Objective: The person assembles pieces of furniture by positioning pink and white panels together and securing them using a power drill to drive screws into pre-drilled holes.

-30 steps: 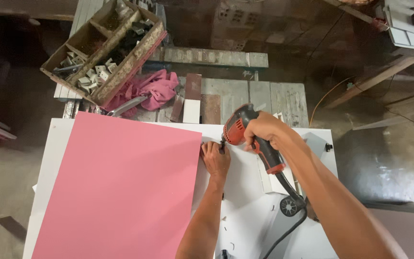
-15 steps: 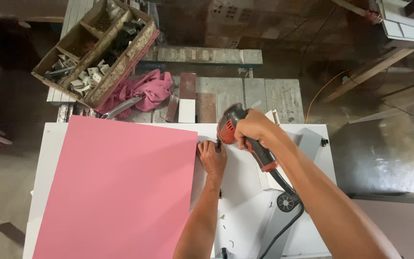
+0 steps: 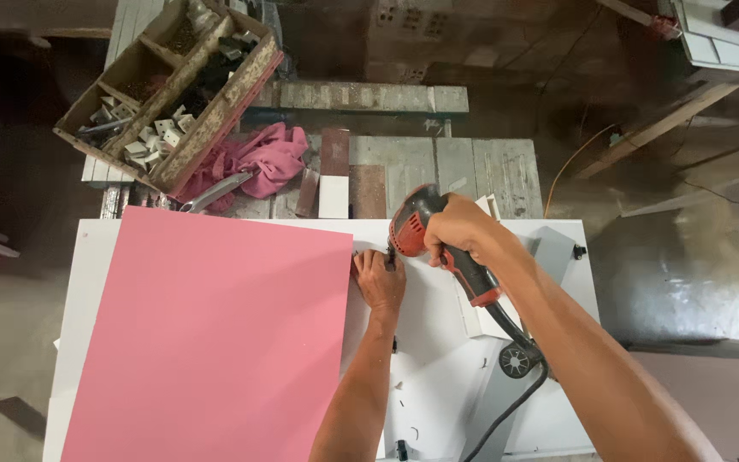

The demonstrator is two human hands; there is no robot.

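My right hand (image 3: 462, 229) grips a red and black corded power tool (image 3: 425, 231) and holds its nose down near the back edge of a white board (image 3: 438, 342). My left hand (image 3: 379, 280) presses flat on that board right beside the tool's tip, fingers bent at the right edge of a large pink panel (image 3: 207, 334). Whatever sits under the tool's tip is hidden by the left fingers. The tool's black cord (image 3: 506, 402) trails down toward me.
A wooden compartment box (image 3: 173, 94) with small white and metal parts sits at the back left on a plank bench (image 3: 455, 171). A pink cloth (image 3: 254, 162) and pliers (image 3: 215, 190) lie beside it. A small wheel (image 3: 516, 360) rests on the white board. Floor drops away at left and right.
The view has shifted slightly. Both hands and the tool stay in the same spot at the pink panel's right edge.
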